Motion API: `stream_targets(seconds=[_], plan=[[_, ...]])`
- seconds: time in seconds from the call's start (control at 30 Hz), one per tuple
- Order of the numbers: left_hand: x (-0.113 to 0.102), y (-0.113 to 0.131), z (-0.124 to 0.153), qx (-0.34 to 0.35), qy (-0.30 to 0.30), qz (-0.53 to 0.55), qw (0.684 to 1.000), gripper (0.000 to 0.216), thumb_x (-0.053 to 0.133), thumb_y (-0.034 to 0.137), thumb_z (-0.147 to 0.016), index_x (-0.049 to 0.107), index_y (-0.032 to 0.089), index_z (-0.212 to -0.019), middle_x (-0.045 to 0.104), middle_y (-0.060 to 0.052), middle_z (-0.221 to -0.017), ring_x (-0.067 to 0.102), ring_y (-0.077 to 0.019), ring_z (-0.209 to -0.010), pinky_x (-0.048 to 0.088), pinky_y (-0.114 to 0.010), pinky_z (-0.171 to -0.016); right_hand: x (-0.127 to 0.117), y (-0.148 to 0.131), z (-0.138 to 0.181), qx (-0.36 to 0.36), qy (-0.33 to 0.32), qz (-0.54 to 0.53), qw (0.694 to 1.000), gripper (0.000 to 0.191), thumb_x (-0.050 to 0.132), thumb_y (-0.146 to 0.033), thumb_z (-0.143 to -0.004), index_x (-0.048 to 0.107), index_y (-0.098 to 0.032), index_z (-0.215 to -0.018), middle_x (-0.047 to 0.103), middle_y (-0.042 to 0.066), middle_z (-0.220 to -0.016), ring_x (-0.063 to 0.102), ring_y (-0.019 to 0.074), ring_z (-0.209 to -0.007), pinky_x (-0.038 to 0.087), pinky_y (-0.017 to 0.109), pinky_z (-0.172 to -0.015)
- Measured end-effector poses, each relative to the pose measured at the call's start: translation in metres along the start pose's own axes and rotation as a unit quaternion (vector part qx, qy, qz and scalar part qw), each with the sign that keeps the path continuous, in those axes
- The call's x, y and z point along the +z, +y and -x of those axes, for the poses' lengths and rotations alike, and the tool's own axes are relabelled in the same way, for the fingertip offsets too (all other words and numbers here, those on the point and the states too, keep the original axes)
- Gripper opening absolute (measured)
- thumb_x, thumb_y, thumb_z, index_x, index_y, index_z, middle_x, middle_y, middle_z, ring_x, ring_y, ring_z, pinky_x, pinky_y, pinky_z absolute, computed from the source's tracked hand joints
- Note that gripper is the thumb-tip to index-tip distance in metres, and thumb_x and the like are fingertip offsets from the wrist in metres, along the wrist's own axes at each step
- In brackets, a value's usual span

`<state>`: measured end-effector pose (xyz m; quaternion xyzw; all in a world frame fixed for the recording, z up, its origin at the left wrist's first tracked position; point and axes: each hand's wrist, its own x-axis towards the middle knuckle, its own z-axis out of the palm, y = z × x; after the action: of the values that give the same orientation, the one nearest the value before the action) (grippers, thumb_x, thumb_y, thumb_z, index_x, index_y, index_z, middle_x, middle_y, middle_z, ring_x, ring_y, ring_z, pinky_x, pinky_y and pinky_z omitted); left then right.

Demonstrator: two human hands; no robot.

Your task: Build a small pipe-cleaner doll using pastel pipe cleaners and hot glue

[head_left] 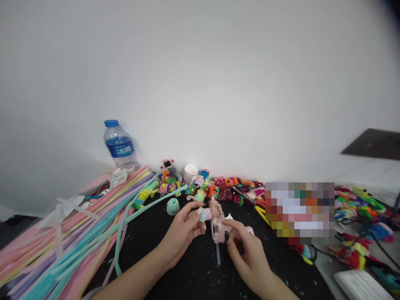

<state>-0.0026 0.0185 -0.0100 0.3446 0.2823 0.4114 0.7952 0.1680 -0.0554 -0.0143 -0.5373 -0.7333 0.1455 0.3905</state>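
Note:
Pinched between the fingertips of my left hand [186, 227] is a small coiled pipe-cleaner piece [205, 215], mint green and pink. The pale pink hot glue gun [218, 231] lies just to its right, its stained nozzle end pointing away from me. My right hand [245, 248] grips the gun's right side with thumb and index finger. Out of the gun's rear, toward me, sticks a translucent glue stick [218, 255]. A separate mint pipe-cleaner coil [173, 206] stands on the black mat [187, 277], beyond my left hand.
Many pastel pipe cleaners [90, 227] spread across the left side. A water bottle [120, 146] leans near the wall. Behind my hands sit a white cup [191, 173] and colourful pipe-cleaner figures [170, 187]. At right are a blurred patch, cables and a white device [359, 285].

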Motion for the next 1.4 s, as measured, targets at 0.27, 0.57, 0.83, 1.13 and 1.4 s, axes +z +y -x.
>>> stream_targets(seconds=[0.27,0.57,0.83,1.13,1.4], plan=[[-0.002,-0.011,0.000,-0.022,-0.111,-0.086,0.990,0.032,0.067,0.036,-0.073,0.054,0.015,-0.094,0.056,0.002,-0.061,0.051,-0.0083,-0.048,0.042,-0.020,-0.048,0.004,-0.004,0.001,-0.045,-0.022,0.023,0.998,0.037,0.051,-0.013,-0.081,0.047,-0.021,-0.117,0.060,0.001,-0.078,0.058,0.0153,-0.069,0.047,0.025,-0.066],[0.005,-0.005,0.005,0.027,-0.127,-0.129,0.983,0.031,0.068,0.034,-0.070,0.057,0.016,-0.093,0.062,-0.002,-0.075,0.055,-0.0109,-0.055,0.046,-0.025,-0.055,0.003,-0.005,0.000,-0.023,0.011,0.021,0.999,0.019,0.049,-0.015,-0.084,0.058,-0.020,-0.099,0.062,0.000,-0.070,0.057,0.0137,-0.058,0.048,0.023,-0.059],[0.001,-0.008,0.004,0.050,-0.099,-0.192,0.975,0.026,0.070,0.023,-0.069,0.060,0.016,-0.092,0.064,-0.002,-0.077,0.058,-0.0140,-0.065,0.046,-0.027,-0.065,0.004,-0.004,-0.001,-0.014,0.011,0.024,1.000,0.024,0.050,-0.019,-0.085,0.058,-0.017,-0.108,0.060,0.000,-0.065,0.055,0.0137,-0.055,0.047,0.023,-0.058],[-0.001,0.002,0.000,0.159,0.007,-0.237,0.958,0.021,0.067,0.020,-0.070,0.050,0.019,-0.082,0.060,0.001,-0.079,0.060,-0.0154,-0.081,0.046,-0.028,-0.077,0.003,-0.002,0.000,0.005,0.028,0.043,0.999,0.025,0.046,-0.018,-0.086,0.055,-0.019,-0.108,0.056,-0.002,-0.062,0.048,0.0113,-0.047,0.041,0.020,-0.048],[-0.012,0.000,-0.007,0.172,0.040,-0.302,0.937,0.022,0.066,0.025,-0.070,0.061,0.017,-0.090,0.065,-0.005,-0.089,0.061,-0.0209,-0.085,0.047,-0.032,-0.080,0.002,-0.003,-0.001,-0.001,0.030,0.039,0.999,0.023,0.042,-0.017,-0.086,0.057,-0.017,-0.104,0.055,-0.002,-0.059,0.049,0.0118,-0.046,0.039,0.021,-0.047]])
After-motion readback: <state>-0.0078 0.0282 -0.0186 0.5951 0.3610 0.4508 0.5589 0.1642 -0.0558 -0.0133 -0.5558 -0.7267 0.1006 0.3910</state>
